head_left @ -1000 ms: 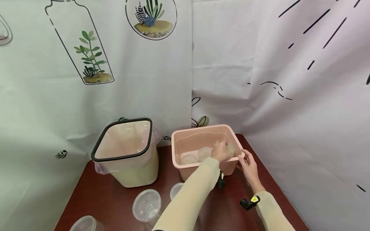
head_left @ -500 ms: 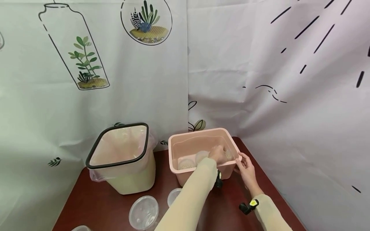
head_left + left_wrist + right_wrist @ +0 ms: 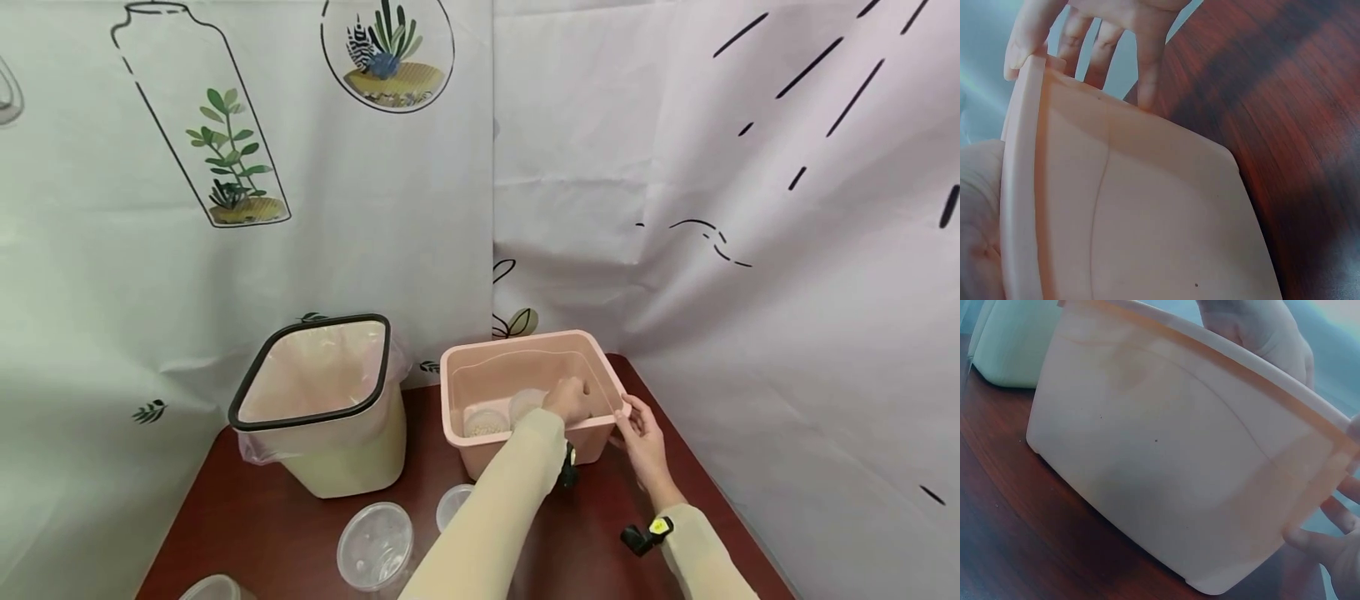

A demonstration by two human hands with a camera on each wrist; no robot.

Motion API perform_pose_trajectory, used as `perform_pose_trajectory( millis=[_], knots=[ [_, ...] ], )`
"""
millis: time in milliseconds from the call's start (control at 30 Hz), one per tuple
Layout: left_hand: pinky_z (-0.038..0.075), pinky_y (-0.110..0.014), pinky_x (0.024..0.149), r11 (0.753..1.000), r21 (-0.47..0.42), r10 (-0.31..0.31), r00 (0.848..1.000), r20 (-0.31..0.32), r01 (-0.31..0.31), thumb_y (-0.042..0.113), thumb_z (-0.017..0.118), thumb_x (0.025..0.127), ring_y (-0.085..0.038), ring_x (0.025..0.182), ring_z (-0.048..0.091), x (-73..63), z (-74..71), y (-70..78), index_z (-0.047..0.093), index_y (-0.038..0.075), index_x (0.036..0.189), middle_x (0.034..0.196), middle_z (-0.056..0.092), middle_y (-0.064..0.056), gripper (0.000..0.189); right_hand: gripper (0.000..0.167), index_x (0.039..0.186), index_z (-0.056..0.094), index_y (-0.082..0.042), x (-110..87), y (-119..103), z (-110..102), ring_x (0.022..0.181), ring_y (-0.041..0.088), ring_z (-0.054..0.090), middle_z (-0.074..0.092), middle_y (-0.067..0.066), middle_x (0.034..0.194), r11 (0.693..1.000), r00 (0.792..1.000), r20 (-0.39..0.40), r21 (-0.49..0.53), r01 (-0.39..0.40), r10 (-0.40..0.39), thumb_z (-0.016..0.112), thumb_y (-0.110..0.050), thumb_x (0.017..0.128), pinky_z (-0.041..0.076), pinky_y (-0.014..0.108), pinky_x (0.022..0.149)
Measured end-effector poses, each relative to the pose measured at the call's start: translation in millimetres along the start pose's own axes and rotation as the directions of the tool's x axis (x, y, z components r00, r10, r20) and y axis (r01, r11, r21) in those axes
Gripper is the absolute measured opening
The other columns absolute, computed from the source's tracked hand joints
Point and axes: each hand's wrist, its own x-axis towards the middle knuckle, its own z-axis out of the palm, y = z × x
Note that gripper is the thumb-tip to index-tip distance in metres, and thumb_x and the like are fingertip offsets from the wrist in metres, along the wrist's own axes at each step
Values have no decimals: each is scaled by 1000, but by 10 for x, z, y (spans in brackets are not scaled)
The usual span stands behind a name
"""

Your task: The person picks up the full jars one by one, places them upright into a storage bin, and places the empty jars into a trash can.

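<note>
The tub point(image 3: 513, 372) on the worktop point(image 3: 600, 521) looks light and stiff; hold its rim point(image 3: 519, 342), where the right hand point(image 3: 645, 442) pinches a corner. The left hand's point(image 3: 567, 402) grip inside is hidden.

Cloth-screened indoor corner, plant-print white sheets point(image 3: 390, 217), reddish wood-grain table point(image 3: 585, 542)

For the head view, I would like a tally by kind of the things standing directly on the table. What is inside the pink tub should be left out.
Waste bin: 1
Pink tub: 1
Clear round containers: 3, one partly behind a sleeve
Total in view: 5
</note>
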Motion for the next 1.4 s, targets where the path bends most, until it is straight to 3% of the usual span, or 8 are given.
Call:
perform_pose_trajectory(
  millis=[167, 467, 633, 700, 833, 1000, 1133, 1400],
  knots=[
    [45, -26, 61, 999, -18, 28, 1000, -4, -28, 18, 74, 74, -12, 72, 56, -18, -54, -24, 65, 11, 90, 85, 63, 1, 19, 46, 139, 37, -9, -11, 2, 18, 105, 10, 50, 40, 18, 137, 1000, 1000, -3, 15, 1, -1, 52, -16, 96, 50, 46, 79],
    [42, -23, 58, 990, -41, 131, 991, -42, -132, 16, 71, 79, -11, 63, 47, -111, -494, 7, 60, 7, 86, 75, 57, -1, 16, 48, 138, 39, -9, 61, -86, 109, 107, 12, 48, 40, 18, 137, 999, 1000, -6, 18, 27, -27, 54, -22, 95, 52, 35, 77],
    [42, -23, 56, 986, -94, 136, 990, -42, -140, 17, 67, 82, -10, 61, 47, -243, -650, 4, 60, 6, 88, 75, 55, 0, 14, 42, 133, 46, -4, 59, -134, 153, 107, 14, 49, 46, 19, 132, 990, 992, -76, -108, 92, -101, 56, -16, 94, 44, 15, 78],
    [41, -23, 55, 986, -81, 143, 988, -49, -147, 18, 65, 84, -10, 60, 47, -302, -713, 5, 58, 7, 87, 74, 53, 1, 13, 40, 130, 50, -2, 45, -151, 162, 112, 19, 46, 46, 18, 132, 970, 981, -97, -194, 144, -165, 57, -14, 93, 42, 19, 85],
    [42, -24, 60, 987, 9, 158, 983, -88, -158, 23, 64, 86, -12, 66, 51, -426, -836, -12, 59, 9, 88, 78, 54, 1, 15, 40, 127, 54, -1, -2, -194, 198, 123, 30, 33, 41, 15, 136, 897, 933, -110, -332, 291, -343, 61, -13, 89, 32, 43, 95],
    [46, -29, 74, 982, 126, 163, 971, -173, -142, 33, 64, 86, -17, 92, 55, -613, -921, -64, 63, 9, 103, 102, 58, -5, 29, 39, 120, 60, -3, -88, -285, 320, 121, 32, 34, 43, 7, 137, 774, 802, -125, -383, 504, -584, 67, -2, 83, 30, 40, 91],
    [47, -30, 78, 975, 157, 193, 947, -258, -156, 36, 63, 87, -19, 98, 54, -773, -1000, -123, 62, 8, 110, 109, 55, -8, 36, 41, 120, 59, 2, -243, -495, 465, 119, 36, 36, 45, 15, 135, 737, 761, -106, -364, 569, -640, 65, 8, 80, 31, 22, 88],
    [49, -30, 68, 948, 214, 309, 854, -418, -238, 34, 62, 88, -19, 101, 51, -1121, -1246, -296, 60, 10, 110, 111, 52, -7, 32, 42, 121, 54, 9, -534, -798, 682, 120, 43, 36, 36, 23, 137, 750, 777, -38, -292, 593, -629, 61, 13, 80, 34, 12, 88]
  ],
)
